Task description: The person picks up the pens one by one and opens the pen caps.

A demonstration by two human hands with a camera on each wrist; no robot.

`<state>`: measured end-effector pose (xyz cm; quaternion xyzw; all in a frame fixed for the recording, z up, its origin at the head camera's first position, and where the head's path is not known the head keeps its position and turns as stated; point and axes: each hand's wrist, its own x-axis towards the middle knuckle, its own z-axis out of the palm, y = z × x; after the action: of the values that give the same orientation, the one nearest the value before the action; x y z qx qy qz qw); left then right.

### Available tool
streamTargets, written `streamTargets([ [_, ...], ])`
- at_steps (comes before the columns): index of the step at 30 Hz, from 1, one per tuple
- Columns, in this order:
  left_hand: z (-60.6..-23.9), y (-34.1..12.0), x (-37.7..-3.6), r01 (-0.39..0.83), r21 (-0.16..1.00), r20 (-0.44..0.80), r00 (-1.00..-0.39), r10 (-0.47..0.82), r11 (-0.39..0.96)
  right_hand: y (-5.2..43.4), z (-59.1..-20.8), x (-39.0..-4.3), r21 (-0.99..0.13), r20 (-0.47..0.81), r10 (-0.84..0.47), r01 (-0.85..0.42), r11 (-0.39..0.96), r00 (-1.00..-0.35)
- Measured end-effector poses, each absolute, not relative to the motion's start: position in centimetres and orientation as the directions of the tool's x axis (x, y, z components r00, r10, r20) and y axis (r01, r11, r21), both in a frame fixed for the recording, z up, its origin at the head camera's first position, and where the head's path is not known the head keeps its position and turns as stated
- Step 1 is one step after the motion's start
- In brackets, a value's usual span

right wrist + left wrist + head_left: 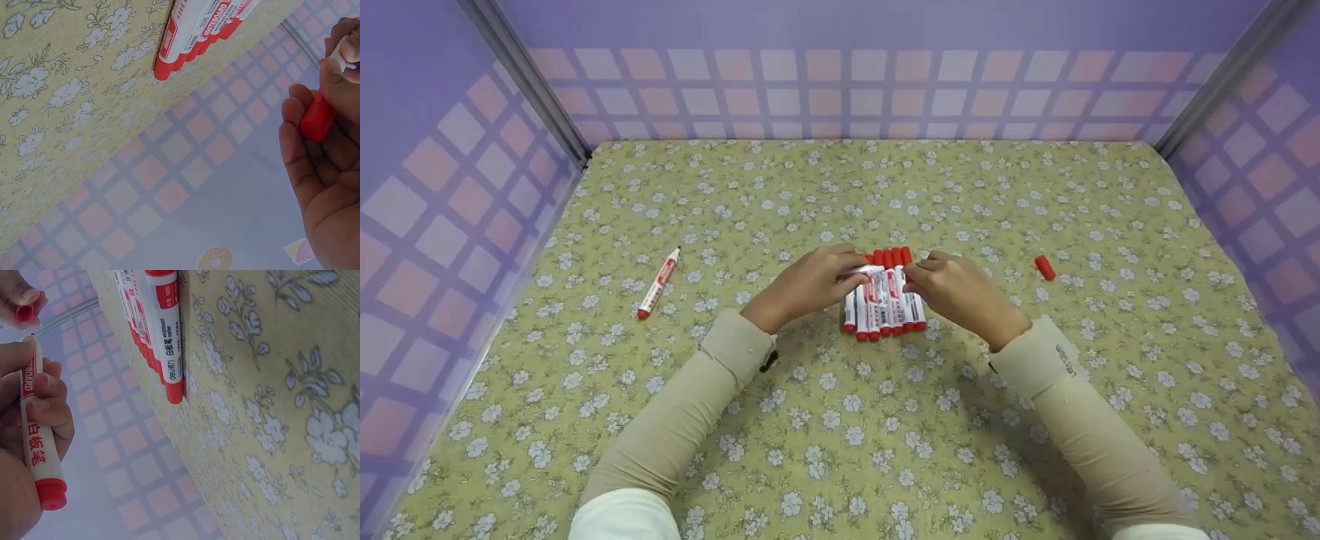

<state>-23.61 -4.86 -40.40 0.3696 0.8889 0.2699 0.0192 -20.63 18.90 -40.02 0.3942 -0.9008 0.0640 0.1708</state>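
Note:
In my left hand point(814, 283) I hold a white whiteboard marker point(42, 444) with a red end; its dark tip is bare. My right hand point(960, 294) pinches a red marker cap point(319, 121), whose hollow end faces the marker tip across a small gap in the left wrist view. Both hands are raised over a row of several capped whiteboard markers point(885, 304) lying side by side, red caps at the far end. The hands hide parts of the row's outer edges.
Another whiteboard marker point(658, 285) lies uncapped on the left, tip pointing away. A loose red cap point(1045, 268) lies on the right. A flowered yellow cloth point(840, 435) covers the table, with checkered purple panels point(825, 75) standing around its back and sides.

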Motion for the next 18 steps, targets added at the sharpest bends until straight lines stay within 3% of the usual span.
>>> streamTargets([
  [18,-40.7,-8.5,-24.8,0.513,0.650,0.155,-0.812,0.563,0.561,19.0,-40.2,-20.7,0.014,0.327,-0.679,-0.715,0.699,-0.657],
])
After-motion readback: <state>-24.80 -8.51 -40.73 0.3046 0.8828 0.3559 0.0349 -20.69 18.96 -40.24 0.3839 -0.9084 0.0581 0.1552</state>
